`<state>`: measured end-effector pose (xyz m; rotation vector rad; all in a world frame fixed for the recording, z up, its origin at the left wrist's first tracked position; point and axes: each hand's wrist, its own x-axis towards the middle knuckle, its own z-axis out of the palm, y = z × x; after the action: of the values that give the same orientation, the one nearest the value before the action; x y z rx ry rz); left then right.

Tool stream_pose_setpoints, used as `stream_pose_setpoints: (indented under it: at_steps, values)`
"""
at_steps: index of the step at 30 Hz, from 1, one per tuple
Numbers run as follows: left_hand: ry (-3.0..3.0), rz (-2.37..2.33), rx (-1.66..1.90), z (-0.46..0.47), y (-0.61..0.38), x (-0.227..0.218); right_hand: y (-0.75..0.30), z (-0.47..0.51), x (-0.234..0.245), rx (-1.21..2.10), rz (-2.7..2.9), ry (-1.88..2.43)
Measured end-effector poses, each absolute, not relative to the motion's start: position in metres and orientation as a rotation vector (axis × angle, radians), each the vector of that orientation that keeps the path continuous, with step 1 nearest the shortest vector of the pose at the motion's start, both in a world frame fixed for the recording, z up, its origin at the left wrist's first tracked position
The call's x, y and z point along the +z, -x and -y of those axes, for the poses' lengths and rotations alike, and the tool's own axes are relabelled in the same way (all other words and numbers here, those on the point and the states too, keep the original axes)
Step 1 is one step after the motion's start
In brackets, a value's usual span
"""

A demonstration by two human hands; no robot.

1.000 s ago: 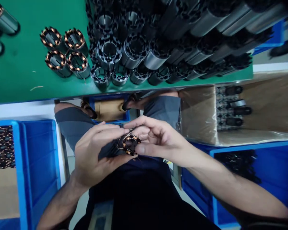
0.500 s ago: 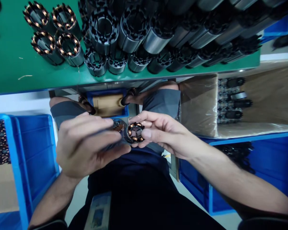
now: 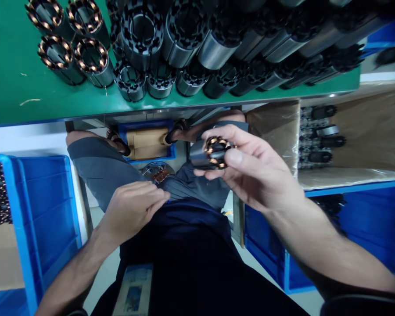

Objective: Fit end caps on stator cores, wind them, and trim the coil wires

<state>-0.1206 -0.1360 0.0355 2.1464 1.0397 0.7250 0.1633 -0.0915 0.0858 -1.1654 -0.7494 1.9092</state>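
Observation:
My right hand (image 3: 253, 169) is closed around a motor stator (image 3: 199, 157), a metal cylinder with copper windings at its end, held tilted above my lap. The thumb presses near the wound end, which faces right. My left hand (image 3: 131, 208) is curled shut over my lap, apart from the stator. A small blue spot shows at its fingertips; what the fingers hold, if anything, is hidden. Between my thighs sits a round clear dish (image 3: 148, 169) with copper-coloured bits inside.
Several wound stators (image 3: 92, 59) stand on the green table (image 3: 6, 87), beside rows of dark-ended stators (image 3: 192, 81). A blue crate (image 3: 49, 197) is at left. On the right, a lined box (image 3: 365, 131) holds more stators above blue crates (image 3: 371, 232).
My right hand has lifted the stator up and to the right, turning it onto its side. My left hand has drawn back from it, its fingers going from spread to curled.

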Motion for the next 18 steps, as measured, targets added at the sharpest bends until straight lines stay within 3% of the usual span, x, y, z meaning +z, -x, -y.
stream_pose_setpoints:
  at_steps: [4, 9, 18]
  values:
    - [-1.697, -1.302, 0.862, 0.134, 0.116, 0.042, -0.159, 0.094, 0.085, 1.745, 1.028, 1.171]
    - [-1.506, -1.172, 1.184, 0.118, 0.098, 0.067, -0.143, 0.097, 0.077, 1.778, 1.111, 1.044]
    - [-1.131, -1.104, 1.082, 0.121, 0.101, 0.031, -0.156, 0.103, 0.074, 1.903, 1.145, 0.969]
